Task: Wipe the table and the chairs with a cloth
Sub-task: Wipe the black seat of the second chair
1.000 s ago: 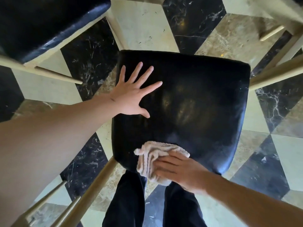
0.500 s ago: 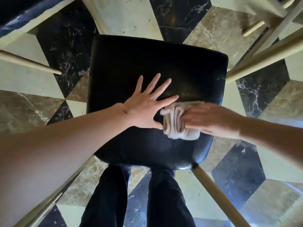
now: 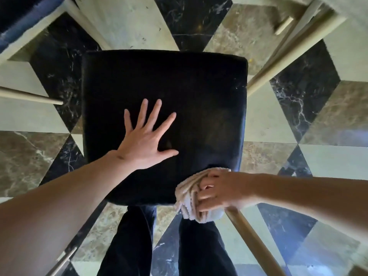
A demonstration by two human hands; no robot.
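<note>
A person's left hand (image 3: 144,145) presses flat, fingers spread, on a black chair seat (image 3: 199,96); the right hand (image 3: 217,191) clutches a bunched cloth (image 3: 188,198) at the seat's near-right corner. Overhanging that edge, the cloth could slip off.

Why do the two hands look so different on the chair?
The left hand lies flat with fingers spread wide; the right hand curls its fingers around the cloth. The left hand holds nothing and sits mid-seat; the right is at the near corner of the black seat. Both touch that chair.
</note>
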